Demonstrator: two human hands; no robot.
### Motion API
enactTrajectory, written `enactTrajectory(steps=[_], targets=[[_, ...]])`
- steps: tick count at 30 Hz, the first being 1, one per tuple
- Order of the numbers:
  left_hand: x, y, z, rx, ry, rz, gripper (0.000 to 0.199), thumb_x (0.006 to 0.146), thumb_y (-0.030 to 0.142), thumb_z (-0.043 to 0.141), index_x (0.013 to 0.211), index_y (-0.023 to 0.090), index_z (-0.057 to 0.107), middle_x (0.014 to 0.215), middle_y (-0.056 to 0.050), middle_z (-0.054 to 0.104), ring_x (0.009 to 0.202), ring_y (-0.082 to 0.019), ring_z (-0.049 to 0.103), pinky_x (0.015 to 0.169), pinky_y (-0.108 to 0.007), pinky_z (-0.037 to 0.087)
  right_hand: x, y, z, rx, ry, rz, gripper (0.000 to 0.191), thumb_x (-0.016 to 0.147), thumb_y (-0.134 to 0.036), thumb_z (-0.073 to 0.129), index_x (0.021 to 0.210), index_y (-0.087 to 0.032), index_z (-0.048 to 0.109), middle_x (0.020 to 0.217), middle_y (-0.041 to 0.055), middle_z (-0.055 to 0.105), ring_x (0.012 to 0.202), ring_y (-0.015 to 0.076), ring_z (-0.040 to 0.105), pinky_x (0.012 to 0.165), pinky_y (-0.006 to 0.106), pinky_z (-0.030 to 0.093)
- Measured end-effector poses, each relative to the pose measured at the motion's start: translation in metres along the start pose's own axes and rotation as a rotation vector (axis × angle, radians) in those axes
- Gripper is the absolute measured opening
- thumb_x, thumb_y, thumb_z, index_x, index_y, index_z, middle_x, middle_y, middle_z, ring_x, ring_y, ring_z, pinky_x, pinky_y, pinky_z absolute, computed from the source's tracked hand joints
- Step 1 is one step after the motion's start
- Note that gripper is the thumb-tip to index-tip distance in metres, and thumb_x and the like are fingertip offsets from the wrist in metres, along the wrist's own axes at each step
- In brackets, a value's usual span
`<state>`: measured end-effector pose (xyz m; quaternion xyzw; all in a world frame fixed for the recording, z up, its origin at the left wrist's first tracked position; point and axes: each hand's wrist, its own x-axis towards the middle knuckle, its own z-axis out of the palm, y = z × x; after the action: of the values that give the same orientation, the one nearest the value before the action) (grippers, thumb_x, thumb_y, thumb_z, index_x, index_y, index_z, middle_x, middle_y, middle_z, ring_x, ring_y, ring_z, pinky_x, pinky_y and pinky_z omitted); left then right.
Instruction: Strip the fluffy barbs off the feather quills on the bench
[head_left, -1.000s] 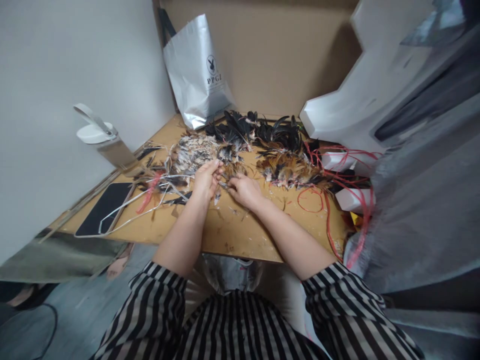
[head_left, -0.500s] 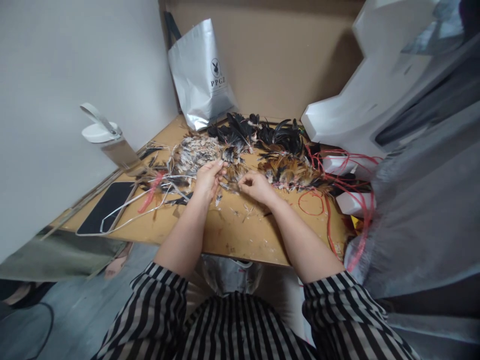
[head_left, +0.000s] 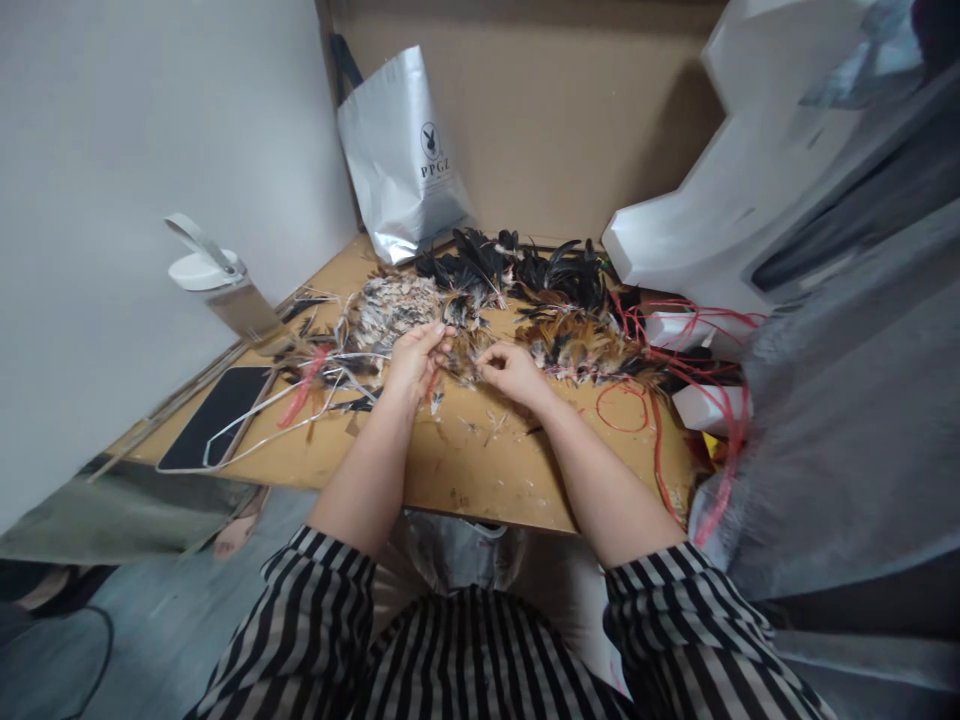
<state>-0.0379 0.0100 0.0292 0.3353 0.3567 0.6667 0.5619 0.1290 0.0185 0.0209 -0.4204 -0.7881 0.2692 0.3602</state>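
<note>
Over the middle of the table my left hand (head_left: 417, 362) is closed in a pinch, thumb against forefinger, at the edge of a small tuft of brown feathers (head_left: 463, 357). Its fingertips seem to grip feathers, though which ones is hard to tell against the pile. My right hand (head_left: 516, 374) faces it a short way to the right, fingers curled and thumb pressed to them; whatever it pinches is too small to make out. Speckled pale feathers (head_left: 396, 308) lie beyond the left hand. Brown-gold feathers (head_left: 577, 342) tied in a row lie by the right.
Black feathers (head_left: 562, 275) lie along the back near a silver bag (head_left: 401, 160). A bottle (head_left: 244, 310), a phone (head_left: 214, 415) and white cord (head_left: 262, 415) are on the left. Red strings (head_left: 656, 450) hang over the right edge beside a white machine (head_left: 675, 220).
Both hands keep nearly the same place and pinched shape. The view has shifted very slightly; nothing else has visibly moved.
</note>
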Motion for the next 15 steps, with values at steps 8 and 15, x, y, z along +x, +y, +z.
enactTrajectory(steps=[8,15], targets=[[-0.005,0.000,0.001,0.113,-0.141,-0.093,0.020,0.062,0.022,0.068,0.077,0.010,0.063,0.082,-0.008,0.066,0.047,-0.002,0.048,0.040,-0.012,0.036,0.000,0.006,-0.019,0.546,-0.025,0.126,0.011,0.065,-0.025,0.055,0.069,-0.015,0.055,0.054,-0.0044,0.049,0.048,0.0064,0.039,0.050,0.020,0.030],[-0.007,-0.002,-0.001,0.201,-0.326,-0.277,0.021,0.062,0.022,0.069,0.078,0.009,0.065,0.067,-0.007,0.064,0.049,-0.005,0.053,0.043,-0.011,0.040,0.000,0.011,-0.025,0.834,-0.043,0.136,0.011,0.065,-0.025,0.058,0.068,-0.016,0.053,0.053,-0.0037,0.049,0.045,0.0062,0.039,0.045,0.019,0.027]])
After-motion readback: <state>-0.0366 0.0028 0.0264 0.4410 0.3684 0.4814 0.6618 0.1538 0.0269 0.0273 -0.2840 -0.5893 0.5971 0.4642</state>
